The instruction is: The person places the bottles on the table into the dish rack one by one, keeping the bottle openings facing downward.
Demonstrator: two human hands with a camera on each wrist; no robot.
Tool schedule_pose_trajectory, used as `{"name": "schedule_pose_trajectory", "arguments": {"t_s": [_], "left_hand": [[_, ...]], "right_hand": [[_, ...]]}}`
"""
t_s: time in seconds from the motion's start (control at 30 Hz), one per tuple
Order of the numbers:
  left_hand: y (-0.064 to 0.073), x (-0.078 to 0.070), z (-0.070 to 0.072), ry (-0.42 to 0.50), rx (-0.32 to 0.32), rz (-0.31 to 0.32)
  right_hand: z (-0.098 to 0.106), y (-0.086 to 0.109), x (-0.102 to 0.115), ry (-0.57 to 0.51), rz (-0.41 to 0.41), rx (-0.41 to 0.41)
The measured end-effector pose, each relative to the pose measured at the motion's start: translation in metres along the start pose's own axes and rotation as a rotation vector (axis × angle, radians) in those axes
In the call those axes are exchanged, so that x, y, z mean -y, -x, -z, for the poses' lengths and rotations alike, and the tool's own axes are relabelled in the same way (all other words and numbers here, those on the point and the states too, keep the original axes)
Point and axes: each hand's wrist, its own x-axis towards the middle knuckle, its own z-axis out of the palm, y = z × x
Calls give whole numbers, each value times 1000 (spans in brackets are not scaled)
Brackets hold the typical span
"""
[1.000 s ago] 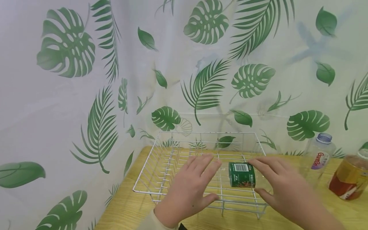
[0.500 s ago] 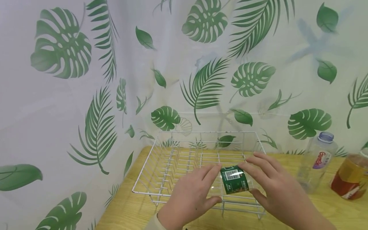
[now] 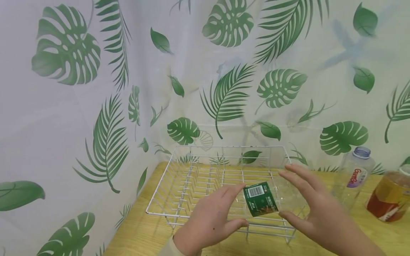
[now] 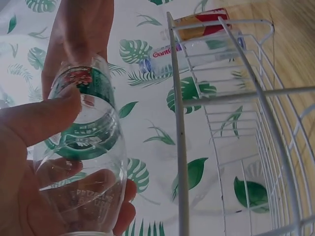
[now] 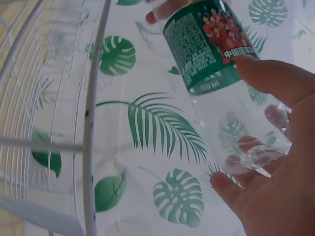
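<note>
A clear plastic bottle with a green label (image 3: 261, 199) lies roughly sideways between my hands, above the front of a white wire rack (image 3: 166, 214). My left hand (image 3: 209, 222) grips its left end; in the left wrist view the thumb crosses the bottle (image 4: 93, 169) and curled fingers show through the clear wall. At the other end, my right hand (image 3: 323, 213) holds the bottle, with the thumb by the label's edge and the fingers behind the clear part (image 5: 231, 128) in the right wrist view. The left end is mostly hidden by the left hand in the head view.
Right of the rack stand a clear bottle with a purple neck (image 3: 353, 177) and a bottle with a red and yellow label (image 3: 389, 195). A wooden table (image 3: 134, 227) lies underneath. Leaf-patterned sheeting (image 3: 192, 71) covers the walls behind and at the left.
The bottle has shifted left and tilted, and my left hand has closed round its left end. My right hand has slid to the right along it, its fingers spreading wider.
</note>
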Motion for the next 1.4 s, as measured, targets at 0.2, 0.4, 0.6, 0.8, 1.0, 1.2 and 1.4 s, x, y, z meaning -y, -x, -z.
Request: {"name": "schedule_pose_trajectory", "arguments": {"t_s": [0.2, 0.4, 0.6, 0.8, 1.0, 1.2, 1.4], "left_hand": [[-1, 1, -4, 187, 4, -13], [-3, 1, -7, 431, 29, -34], [-3, -1, -12, 706, 125, 4], [-4, -1, -18, 993, 226, -34], [-7, -2, -30, 1271, 343, -139], [-8, -3, -39, 1304, 391, -118], [-7, -4, -43, 1243, 407, -67]], "right_hand": [[4, 1, 3, -374, -122, -16], [4, 0, -3, -848, -110, -39], [4, 3, 0, -1040, -217, -12], [1, 5, 6, -1120, -283, 47], [-7, 6, 13, -1148, -265, 76], [-14, 6, 21, -1141, -296, 142], [-16, 5, 23, -1162, -290, 174]]}}
